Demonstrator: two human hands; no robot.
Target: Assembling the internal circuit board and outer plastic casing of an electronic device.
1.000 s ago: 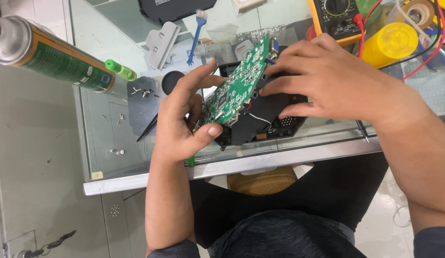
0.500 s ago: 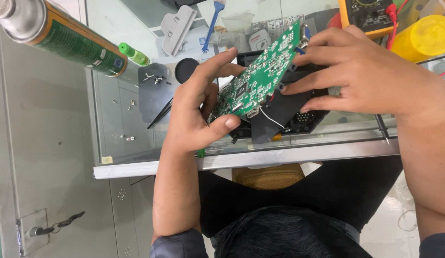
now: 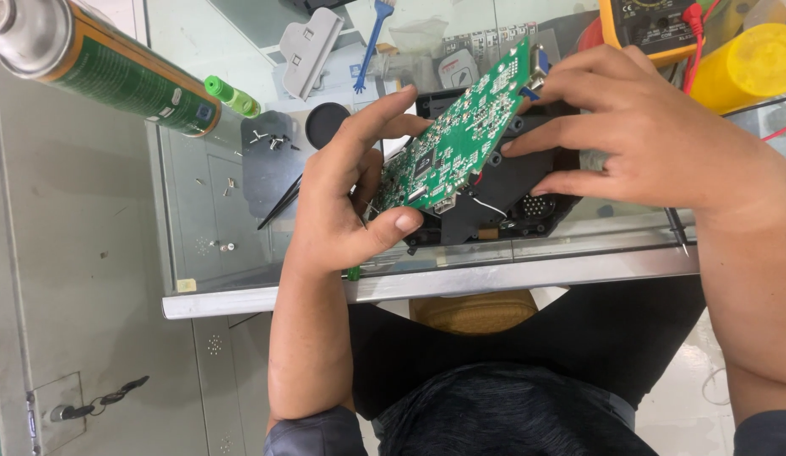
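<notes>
While both hands (image 3: 342, 203) (image 3: 655, 143) grip it, the green circuit board (image 3: 456, 139) tilts over its black housing (image 3: 503, 190).

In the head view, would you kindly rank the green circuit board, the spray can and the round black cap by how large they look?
1. Spray can, though it lies nearest the camera, so its lead is unsure.
2. Green circuit board, tilted.
3. Round black cap, clearly smallest.

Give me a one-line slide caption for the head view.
Left hand and right hand tilt a green circuit board above a black housing on a glass table.
</notes>
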